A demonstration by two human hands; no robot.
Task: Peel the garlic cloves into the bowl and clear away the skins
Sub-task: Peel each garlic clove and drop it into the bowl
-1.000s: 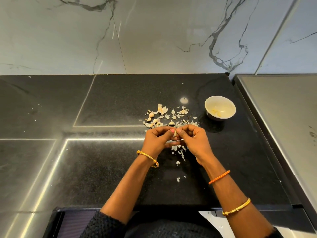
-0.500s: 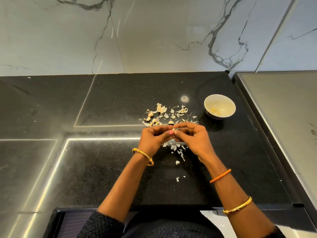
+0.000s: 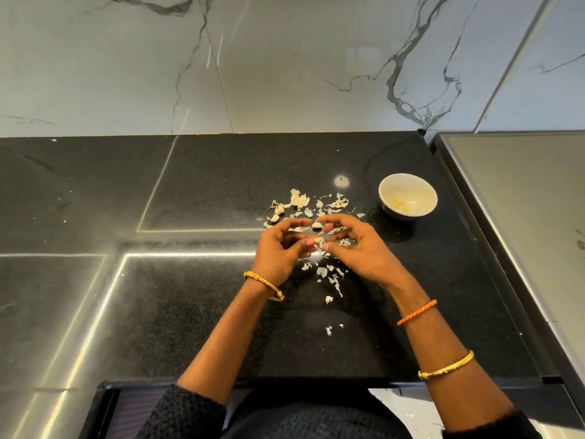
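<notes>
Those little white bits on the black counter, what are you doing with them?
A person is peeling garlic. Both hands, the left hand and the right hand, pinch one garlic clove above the counter. Torn skins lie scattered under and behind the hands, with a few unpeeled cloves at the pile's left. The white bowl to the right already holds some peeled pieces.

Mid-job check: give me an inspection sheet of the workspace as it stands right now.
Surface: black speckled countertop, glossy, with light reflections.
Job's things: white bowl at right, a few peeled cloves inside; unpeeled cloves left of the skin pile; one garlic clove between both thumbs.
Clutter: garlic skins scattered beyond the hands and below them.
Grippers: left hand and right hand both pinch the clove.
Cables: nothing seen.
Surroundings: marble backsplash; grey panel at right.
</notes>
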